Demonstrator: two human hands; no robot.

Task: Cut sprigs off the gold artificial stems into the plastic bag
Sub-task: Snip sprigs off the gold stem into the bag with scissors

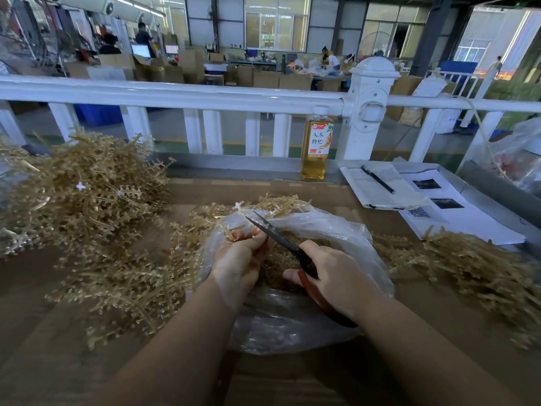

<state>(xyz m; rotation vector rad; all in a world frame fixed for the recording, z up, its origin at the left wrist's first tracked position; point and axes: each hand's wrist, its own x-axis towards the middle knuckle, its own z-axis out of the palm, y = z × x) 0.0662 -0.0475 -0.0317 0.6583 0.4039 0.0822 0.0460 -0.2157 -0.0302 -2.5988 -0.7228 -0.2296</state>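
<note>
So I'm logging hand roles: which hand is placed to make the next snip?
Right. The right hand grips the scissors, blades parted over the plastic bag; the left hand only holds the gold stem.

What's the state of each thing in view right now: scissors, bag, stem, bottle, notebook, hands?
scissors: blades open, over the bag
plastic bag: mouth open, cut sprigs inside
gold stem: held over the bag mouth
bottle: upright, capped, partly full
notebook: open, pen on it
left hand: grips the stem
right hand: grips the scissors' handles

I see two bare forearms reaching in from the near edge, no sleeves showing, and bare hands, left hand (238, 259) and right hand (333, 276), ungloved, without rings or watch.
</note>
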